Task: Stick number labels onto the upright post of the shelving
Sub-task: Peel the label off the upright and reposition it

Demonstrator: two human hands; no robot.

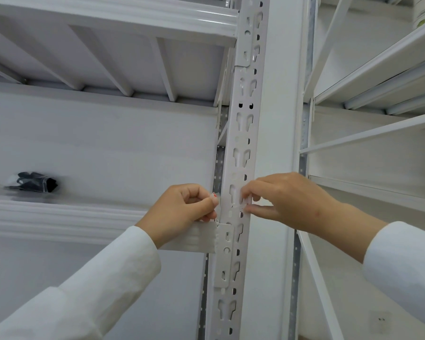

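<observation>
Head view, looking up a white painted metal post (241, 148) punched with keyhole slots and small round holes. Both hands meet at it. Left hand (182, 212), in a white sleeve (84, 290), has its fingers curled tight, thumb and forefinger pinching something small with a trace of red at the post's left edge; whether that is a label cannot be told. Right hand (287, 200) reaches in from the right, its fingertips (246, 197) pinching a small pale piece against the post's slotted face, other fingers loosely bent. Just below the left fingers a ridged white beam (59, 219) hooks into the post. Well left of them a crumpled black bag (35, 182) lies on the shelf. Above, a ribbed shelf underside (108, 57). Right of the right hand, open shelving (378, 69).
</observation>
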